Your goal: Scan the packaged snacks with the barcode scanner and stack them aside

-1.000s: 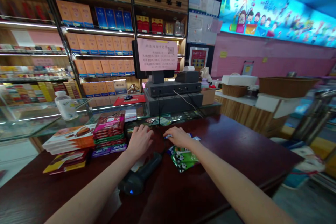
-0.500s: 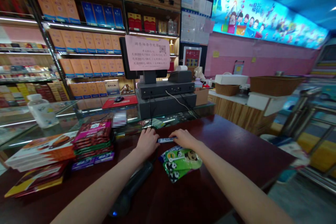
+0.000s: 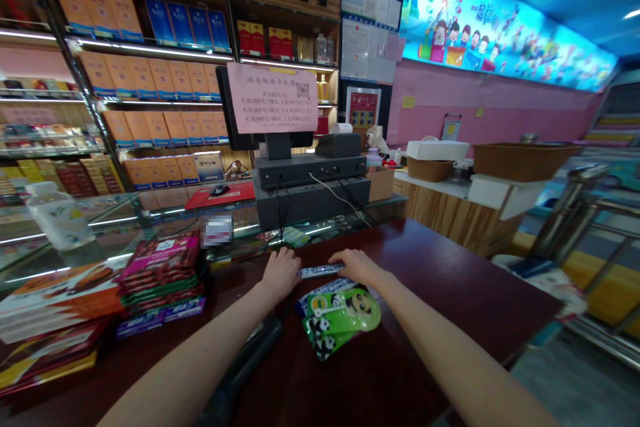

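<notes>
Both my hands rest at the far edge of a dark red counter (image 3: 450,280). Between them lies a slim blue-and-white packet (image 3: 320,271); my left hand (image 3: 281,271) grips its left end and my right hand (image 3: 356,265) its right end, fingers curled down. Just in front of my right hand lie green snack packets (image 3: 340,317) with cartoon pandas, fanned on the counter. A black handheld scanner (image 3: 245,367) lies under my left forearm.
Stacks of chocolate bars (image 3: 163,270) and orange boxes (image 3: 55,300) sit at the left. A cash register with monitor (image 3: 300,167) stands beyond a glass case (image 3: 125,220). Shelves of orange boxes (image 3: 160,107) fill the back wall. A plastic bottle (image 3: 57,213) stands at the far left.
My hands have drawn apart along the slim packet, which now shows between them. The view has shifted right, so the stacks and scanner sit further left.
</notes>
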Demonstrator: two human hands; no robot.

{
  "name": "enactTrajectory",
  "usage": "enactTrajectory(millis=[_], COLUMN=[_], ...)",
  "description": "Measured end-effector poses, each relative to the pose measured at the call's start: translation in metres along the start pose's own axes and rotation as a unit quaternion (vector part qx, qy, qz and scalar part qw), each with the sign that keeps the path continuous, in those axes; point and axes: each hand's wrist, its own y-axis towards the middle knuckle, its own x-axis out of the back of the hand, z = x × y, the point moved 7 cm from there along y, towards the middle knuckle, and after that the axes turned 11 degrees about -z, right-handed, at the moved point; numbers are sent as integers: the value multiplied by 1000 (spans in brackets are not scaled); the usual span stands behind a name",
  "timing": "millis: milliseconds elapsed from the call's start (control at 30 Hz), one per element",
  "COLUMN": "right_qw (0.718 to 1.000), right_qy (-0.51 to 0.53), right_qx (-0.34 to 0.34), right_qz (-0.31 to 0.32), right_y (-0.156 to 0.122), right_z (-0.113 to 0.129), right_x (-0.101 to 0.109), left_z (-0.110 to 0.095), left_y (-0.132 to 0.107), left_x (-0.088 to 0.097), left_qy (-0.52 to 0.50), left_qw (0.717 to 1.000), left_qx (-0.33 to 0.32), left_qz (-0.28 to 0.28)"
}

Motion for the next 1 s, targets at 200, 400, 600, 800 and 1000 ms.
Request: enactTrajectory(millis=[200, 400, 600, 800, 1000], right_qw=[999, 996, 986, 977, 960], right_qy=[-29, -24, -18, 16, 63], right_qx=[-1, 42, 72, 109, 152], right_qz=[-17, -81, -150, -182, -225], right_y=[-4, -6, -5, -4, -4], right_z=[1, 23, 62, 108, 147], right_x=[3, 17, 34, 37, 31], left_z=[4, 25, 59, 95, 125], left_y=[-4, -16, -39, -76, -116], left_x=[16, 37, 53, 69, 83], left_qy=[-6, -22, -49, -93, -170], left_qw=[999, 997, 990, 979, 953], left_qx=[-3, 17, 64, 121, 148], left_qz=[-34, -75, -114, -138, -201])
